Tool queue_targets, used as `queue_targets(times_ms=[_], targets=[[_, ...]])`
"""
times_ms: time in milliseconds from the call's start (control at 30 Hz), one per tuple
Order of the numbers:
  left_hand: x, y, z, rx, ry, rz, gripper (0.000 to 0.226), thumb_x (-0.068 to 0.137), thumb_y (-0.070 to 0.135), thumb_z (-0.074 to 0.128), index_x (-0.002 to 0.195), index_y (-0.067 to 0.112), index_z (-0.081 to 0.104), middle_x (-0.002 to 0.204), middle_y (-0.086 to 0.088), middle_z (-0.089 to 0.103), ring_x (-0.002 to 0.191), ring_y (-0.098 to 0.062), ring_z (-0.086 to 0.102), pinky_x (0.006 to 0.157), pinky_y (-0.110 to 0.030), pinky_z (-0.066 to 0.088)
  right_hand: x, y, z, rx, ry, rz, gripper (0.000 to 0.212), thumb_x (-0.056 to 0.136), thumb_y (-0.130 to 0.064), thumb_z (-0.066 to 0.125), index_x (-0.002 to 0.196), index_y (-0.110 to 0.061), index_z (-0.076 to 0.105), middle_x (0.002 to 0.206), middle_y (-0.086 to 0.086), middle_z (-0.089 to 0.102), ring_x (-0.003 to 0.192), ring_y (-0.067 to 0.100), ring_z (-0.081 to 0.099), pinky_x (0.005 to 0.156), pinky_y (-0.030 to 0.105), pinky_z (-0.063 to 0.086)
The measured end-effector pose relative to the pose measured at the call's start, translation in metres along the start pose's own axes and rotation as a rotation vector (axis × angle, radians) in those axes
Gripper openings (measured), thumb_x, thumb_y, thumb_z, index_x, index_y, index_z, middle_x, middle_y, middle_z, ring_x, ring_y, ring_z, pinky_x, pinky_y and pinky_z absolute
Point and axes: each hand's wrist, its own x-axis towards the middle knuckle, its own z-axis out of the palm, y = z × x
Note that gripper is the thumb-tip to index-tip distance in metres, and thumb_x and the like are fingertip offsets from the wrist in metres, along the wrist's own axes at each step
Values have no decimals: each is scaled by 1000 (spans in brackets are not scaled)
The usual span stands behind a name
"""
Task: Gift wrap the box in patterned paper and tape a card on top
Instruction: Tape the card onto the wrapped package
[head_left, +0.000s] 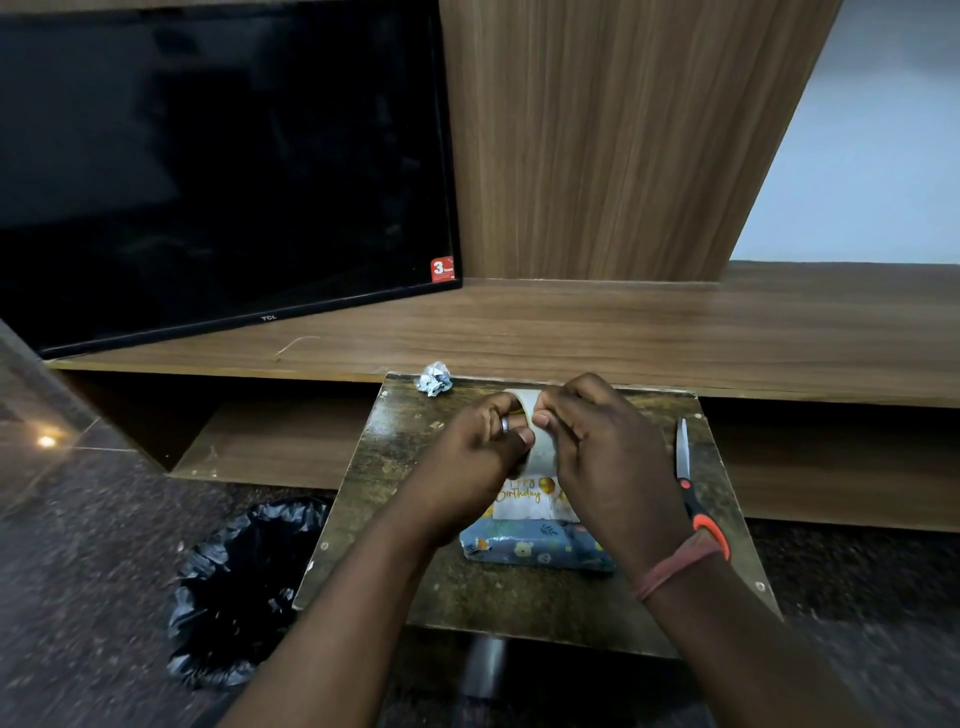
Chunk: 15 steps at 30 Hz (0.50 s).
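Note:
A box wrapped in blue patterned paper (537, 551) lies on a small dark table (467, 597). On top of it rests a white birthday card (524, 501) with gold lettering and balloons. Above the card I hold a roll of clear tape (537, 447) between both hands. My left hand (480, 457) grips the roll from the left, thumb against its outer face. My right hand (602, 457) pinches at the roll's surface from the right. Both hands hide most of the roll and the far part of the card.
Scissors with orange-and-black handles (693, 488) lie at the table's right edge. A crumpled paper ball (435, 378) sits at the far edge. A black bin bag (244, 587) stands on the floor to the left. A wooden TV unit (571, 332) with a television (218, 166) rises behind.

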Motion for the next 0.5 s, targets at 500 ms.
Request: queue_targets(times_ms=[500], targets=[[5, -1, 3, 12, 21, -35, 15, 95, 18, 56, 84, 9, 50, 69, -1, 41, 67, -16, 38, 67, -38, 34, 0, 2, 1, 180, -69, 123, 10, 95, -16, 65, 91, -25, 62, 100, -14, 51, 85, 8, 55, 72, 36, 50]])
